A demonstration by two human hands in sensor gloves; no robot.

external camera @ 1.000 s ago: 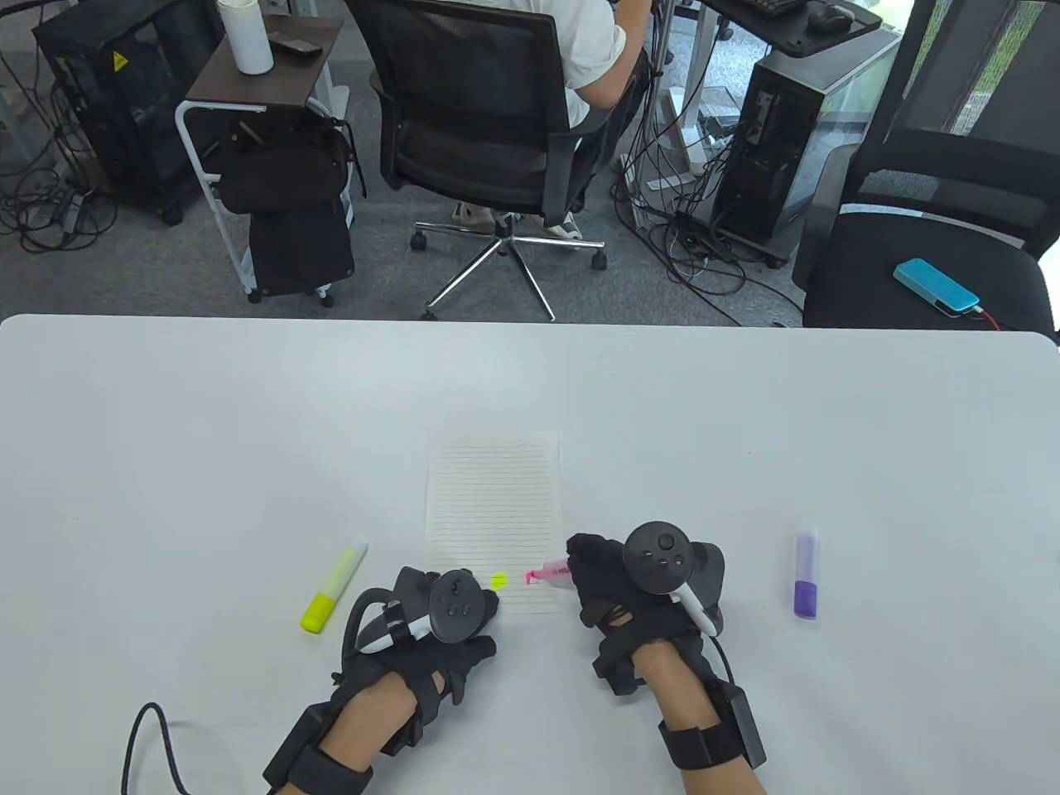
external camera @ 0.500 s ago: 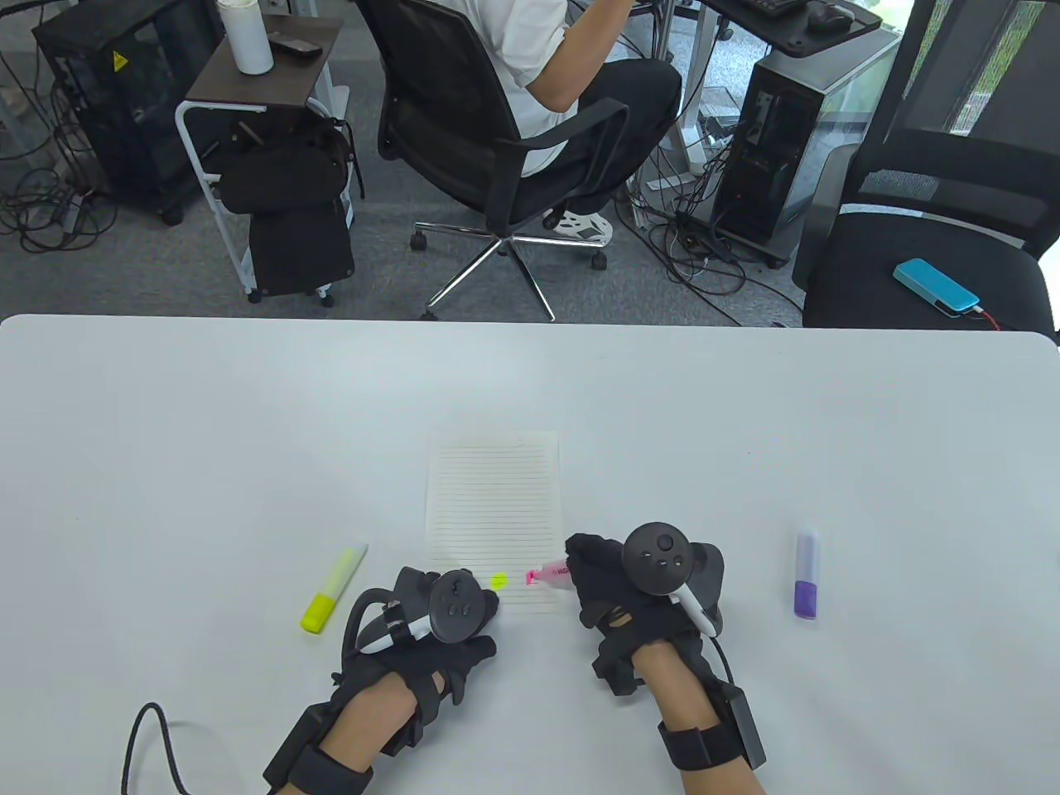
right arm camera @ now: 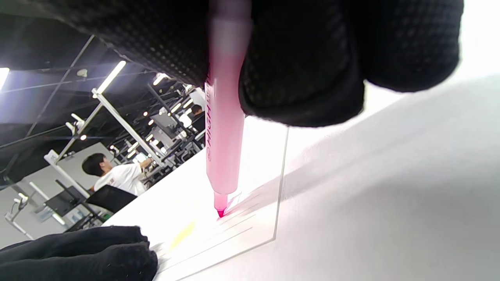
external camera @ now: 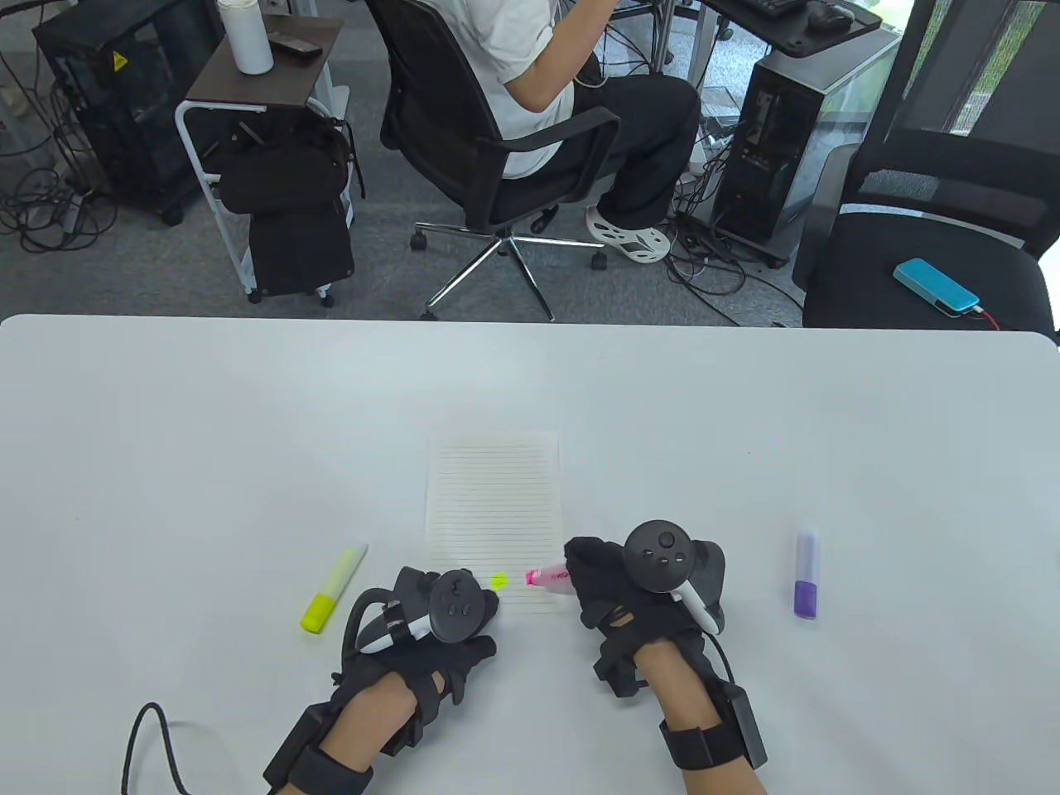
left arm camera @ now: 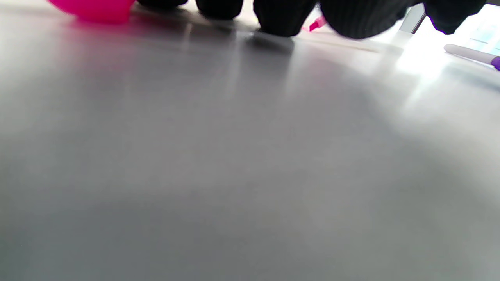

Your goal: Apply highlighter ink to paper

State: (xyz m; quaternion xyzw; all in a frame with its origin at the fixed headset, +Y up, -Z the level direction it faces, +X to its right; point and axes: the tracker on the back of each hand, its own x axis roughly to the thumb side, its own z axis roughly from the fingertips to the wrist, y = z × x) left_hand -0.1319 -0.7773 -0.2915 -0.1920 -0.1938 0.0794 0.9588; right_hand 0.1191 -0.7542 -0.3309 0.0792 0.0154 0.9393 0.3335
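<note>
Two hands share the job — my right hand pinches the pink highlighter, tip touching the lined paper low in the frame; my left hand rests fingers down on its corner, steadying it.

My gloves: black knit on my left hand and my right hand — with dark trackers on top.
Highlighter I grip: pale pink barrel, hot pink tip, pink lettering down the side.
Paper: white, ruled with thin grey lines — one small yellow-green mark on it.
Table: plain white.
Yellow highlighter: neon yellow.
Purple highlighter: lilac, with a darker violet end.
</note>
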